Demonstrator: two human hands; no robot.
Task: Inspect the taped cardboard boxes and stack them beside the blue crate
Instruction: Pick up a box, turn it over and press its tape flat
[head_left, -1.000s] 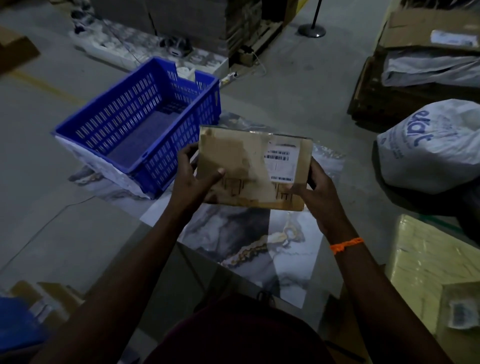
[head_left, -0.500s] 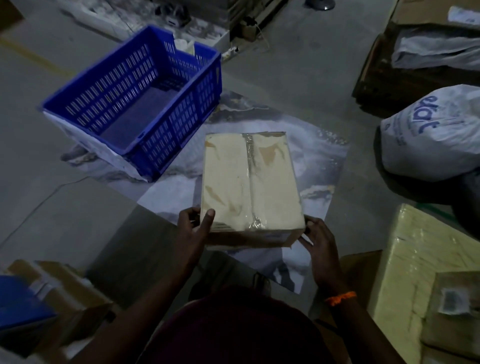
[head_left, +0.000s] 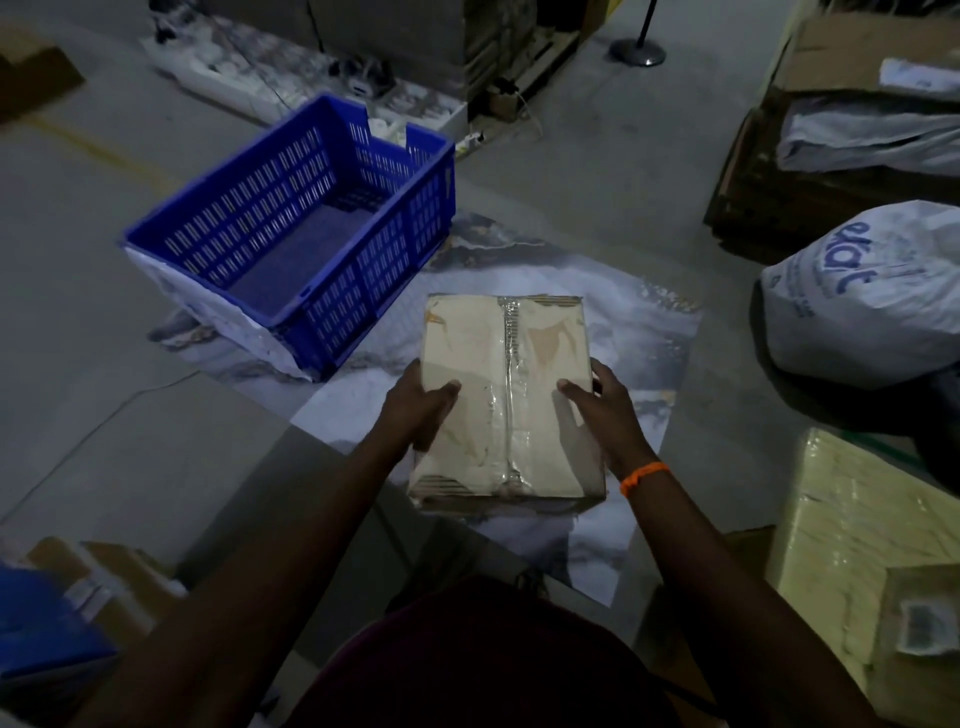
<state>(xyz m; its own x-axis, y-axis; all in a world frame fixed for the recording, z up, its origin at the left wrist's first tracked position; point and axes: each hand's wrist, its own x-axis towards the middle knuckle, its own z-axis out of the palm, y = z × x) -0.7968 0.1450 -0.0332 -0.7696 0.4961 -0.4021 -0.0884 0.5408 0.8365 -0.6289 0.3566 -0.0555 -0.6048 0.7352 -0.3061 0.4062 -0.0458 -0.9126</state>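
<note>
While beside crate (head_left: 363, 280), box (head_left: 506, 374) between hands (head_left: 421, 408) (head_left: 597, 408)

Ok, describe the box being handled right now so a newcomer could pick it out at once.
Find the blue crate; just right of it lies a marble-patterned sheet. The cardboard box is over that sheet, gripped at its sides by left hand and right hand. Unlike the yellowish parcel and white sack further right, shiny tape runs down its middle.

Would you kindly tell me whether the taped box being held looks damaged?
The taped tan cardboard box has surface paper peeled at its near-left corner and far edge, baring corrugation, and its clear centre tape is wrinkled.
</note>
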